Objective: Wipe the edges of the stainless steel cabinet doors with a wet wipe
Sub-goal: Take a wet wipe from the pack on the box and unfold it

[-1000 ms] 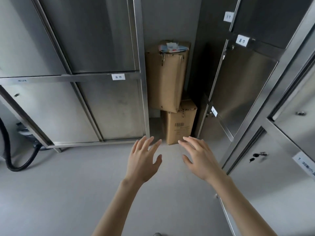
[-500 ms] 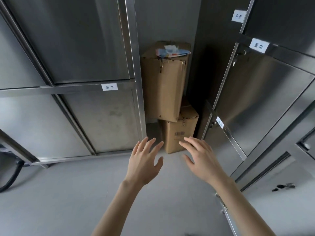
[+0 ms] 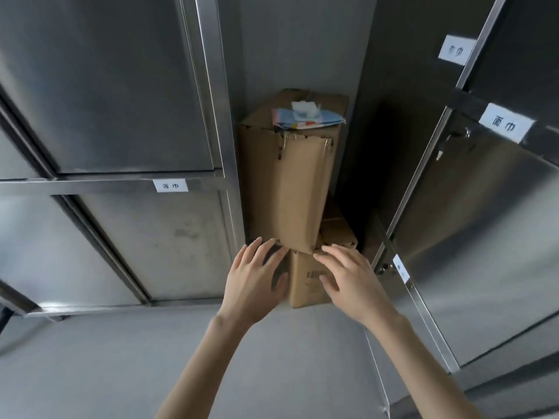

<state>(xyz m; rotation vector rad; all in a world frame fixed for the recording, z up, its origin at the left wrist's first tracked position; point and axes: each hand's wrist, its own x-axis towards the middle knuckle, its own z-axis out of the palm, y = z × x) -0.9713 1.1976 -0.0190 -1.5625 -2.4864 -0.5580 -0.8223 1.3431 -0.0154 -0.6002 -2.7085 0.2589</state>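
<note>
The floor point(image 3: 90, 373) under me is plain grey and smooth. In the corner ahead a small cardboard box point(image 3: 305, 282) stands directly on it, and a taller cardboard box point(image 3: 284, 192) rests on top of that one, tilted a little. A pack of wet wipes point(image 3: 305, 116) lies on the taller box. The left cabinet point(image 3: 121, 237) stands on the floor on its steel frame, and the right cabinet point(image 3: 484, 237) stands along my right. At the far left edge a dark shape point(image 3: 2, 317) seems to meet the floor; I cannot tell what it is.
</note>
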